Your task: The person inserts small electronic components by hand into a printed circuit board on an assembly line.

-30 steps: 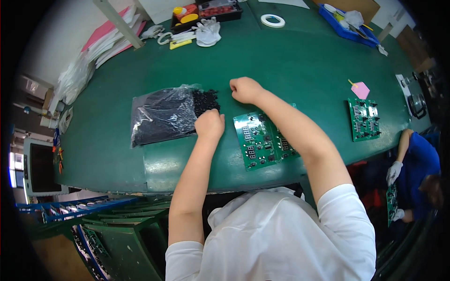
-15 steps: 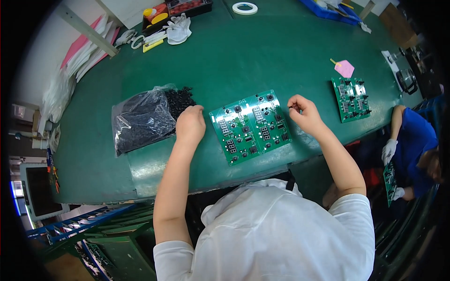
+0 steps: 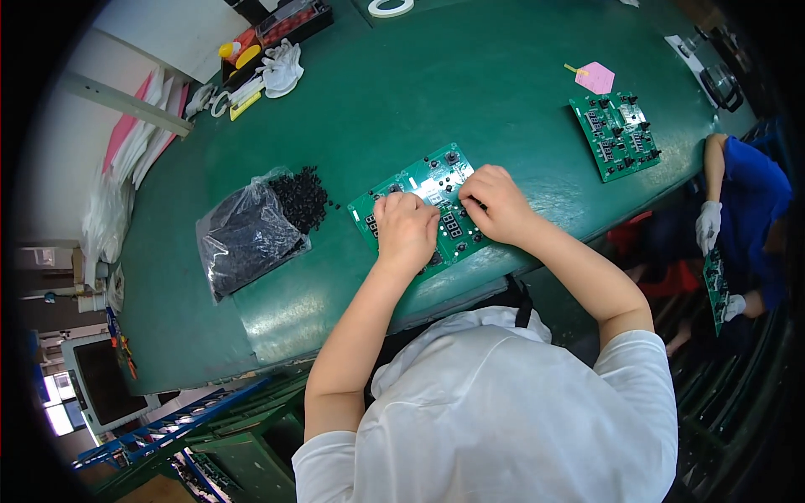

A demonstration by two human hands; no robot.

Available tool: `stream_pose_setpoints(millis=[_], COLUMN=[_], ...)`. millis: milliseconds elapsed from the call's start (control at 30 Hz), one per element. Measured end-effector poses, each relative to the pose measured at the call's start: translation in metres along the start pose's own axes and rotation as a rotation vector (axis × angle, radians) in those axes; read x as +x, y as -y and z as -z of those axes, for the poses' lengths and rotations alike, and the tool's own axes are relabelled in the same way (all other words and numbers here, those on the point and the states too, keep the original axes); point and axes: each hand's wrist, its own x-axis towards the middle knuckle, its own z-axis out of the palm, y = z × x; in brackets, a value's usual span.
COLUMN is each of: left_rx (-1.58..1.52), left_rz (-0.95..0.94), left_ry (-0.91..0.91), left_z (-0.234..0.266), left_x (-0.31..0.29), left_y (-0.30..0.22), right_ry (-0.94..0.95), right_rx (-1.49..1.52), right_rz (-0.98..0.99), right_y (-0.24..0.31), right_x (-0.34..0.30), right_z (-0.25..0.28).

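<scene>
Green circuit board [image 3: 434,178] under left hand [image 3: 407,230] and right hand [image 3: 498,206]; both grips curled, can't tell if pinching. Black parts [image 3: 303,198] lie left.

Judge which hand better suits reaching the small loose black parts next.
Left hand, probably: nearer the small loose black parts. The right hand is farther off, at the green rectangular circuit board.

Left hand [image 3: 407,228] and right hand [image 3: 496,204] sit curled, near together
</scene>
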Motion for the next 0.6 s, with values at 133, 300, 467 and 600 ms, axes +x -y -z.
stream_pose_setpoints(millis=[133, 300, 467, 600], left_rx=[0.011, 0.031, 0.129, 0.129], left_rz=[0.0, -0.065, -0.152, -0.182], left_ry=[-0.004, 0.005, 0.052, 0.116], left_z=[-0.002, 0.003, 0.002, 0.008], left_x=[-0.002, 0.0, -0.003, -0.006], left_y=[0.004, 0.0, 0.003, 0.003], right_ry=[0.074, 0.12, 0.16, 0.211], right_rx=[-0.017, -0.091, -0.092, -0.132], right_rz=[0.076, 0.139, 0.134, 0.082], right_y=[0.0, 0.001, 0.003, 0.003], right_x=[0.005, 0.009, 0.013, 0.015], right_z=[-0.002, -0.004, -0.007, -0.012])
